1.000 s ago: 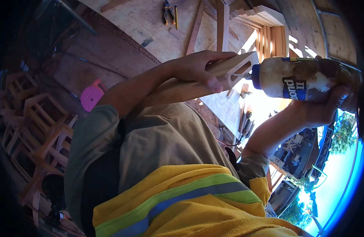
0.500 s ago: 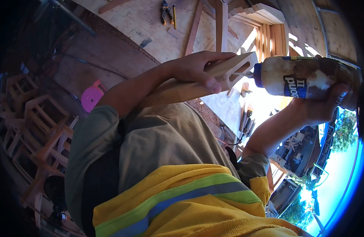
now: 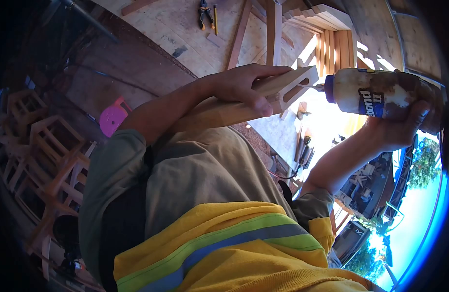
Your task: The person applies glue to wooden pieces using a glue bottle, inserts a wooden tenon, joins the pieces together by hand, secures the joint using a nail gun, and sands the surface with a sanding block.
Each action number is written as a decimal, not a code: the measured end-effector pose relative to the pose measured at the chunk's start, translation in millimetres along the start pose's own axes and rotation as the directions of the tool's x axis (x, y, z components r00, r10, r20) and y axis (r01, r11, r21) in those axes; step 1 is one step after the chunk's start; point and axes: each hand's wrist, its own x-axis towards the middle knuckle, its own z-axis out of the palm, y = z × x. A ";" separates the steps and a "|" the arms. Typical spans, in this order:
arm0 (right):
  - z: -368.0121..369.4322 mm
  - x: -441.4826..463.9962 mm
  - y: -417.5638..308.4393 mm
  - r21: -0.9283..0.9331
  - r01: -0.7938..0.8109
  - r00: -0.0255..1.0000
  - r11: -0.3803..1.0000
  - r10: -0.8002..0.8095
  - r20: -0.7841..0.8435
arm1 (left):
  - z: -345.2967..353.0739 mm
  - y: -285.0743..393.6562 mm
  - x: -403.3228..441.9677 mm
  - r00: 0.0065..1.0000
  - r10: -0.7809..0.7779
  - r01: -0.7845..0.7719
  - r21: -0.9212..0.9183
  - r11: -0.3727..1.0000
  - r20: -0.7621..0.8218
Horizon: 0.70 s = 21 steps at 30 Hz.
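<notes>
My left hand (image 3: 241, 87) is wrapped round a pale wooden piece (image 3: 217, 116), thumb on the near side and fingers over the far side. Two long slots are cut into the end of this piece, which points right. My right hand (image 3: 404, 127) grips a large glue bottle (image 3: 350, 92), stained brown, with a blue cap and a partly readable label. The bottle lies sideways, its thin nozzle (image 3: 318, 87) pointing left at the upper slot. A thin pale strand or tip spans from nozzle to slot; whether the nozzle itself touches the wood I cannot tell.
Behind my hands is a worktable (image 3: 195, 46) with pliers (image 3: 205, 14), a pencil-like yellow stick (image 3: 215, 17) and wooden strips. Stacked wooden parts (image 3: 336, 44) stand at the back right. Wooden frames (image 3: 54, 141) and a pink stool-like object (image 3: 113, 119) are at left.
The glue bottle has shifted slightly right, away from the wooden piece, and rolled a little in my right hand. Its nozzle has moved from the lower slot to the upper one.
</notes>
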 end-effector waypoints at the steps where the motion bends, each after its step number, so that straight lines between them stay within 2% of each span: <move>1: 3.0 1.6 -0.4 -0.008 0.021 1.000 1.000 -0.021 0.009 | 0.2 0.9 0.4 1.000 0.003 -0.003 -0.008 1.000 0.011; 5: 13.6 3.9 -2.3 -0.040 0.108 0.993 0.993 -0.106 0.047 | -0.2 4.5 -0.9 1.000 -0.030 0.030 0.015 0.999 0.008; 9: 14.3 1.4 -2.9 -0.033 0.072 0.997 0.997 -0.071 0.007 | 1.8 11.0 -1.0 1.000 -0.029 0.029 0.016 0.999 0.002; 11: 16.1 3.3 -2.7 -0.059 0.103 0.995 0.993 -0.104 0.000 | 2.0 14.0 -0.9 0.994 -0.110 0.110 0.011 0.994 0.000; 14: 8.1 4.4 -2.8 -0.108 0.068 0.998 0.992 -0.069 -0.004 | 2.7 15.0 -0.3 0.995 -0.099 0.099 -0.001 0.995 0.015; 18: 5.2 9.4 -0.7 -0.071 0.090 0.995 0.993 -0.088 0.036 | 2.3 17.4 -0.8 0.993 -0.116 0.115 0.027 0.993 0.016; 20: 9.5 4.2 -3.2 -0.053 0.018 0.997 0.998 -0.022 -0.073 | 3.6 17.5 -0.9 0.994 -0.109 0.109 0.009 0.994 0.015; 21: 2.5 5.9 -2.2 -0.053 0.017 0.997 0.998 -0.021 -0.074 | 3.2 16.8 -0.8 0.994 -0.110 0.110 0.008 0.994 0.015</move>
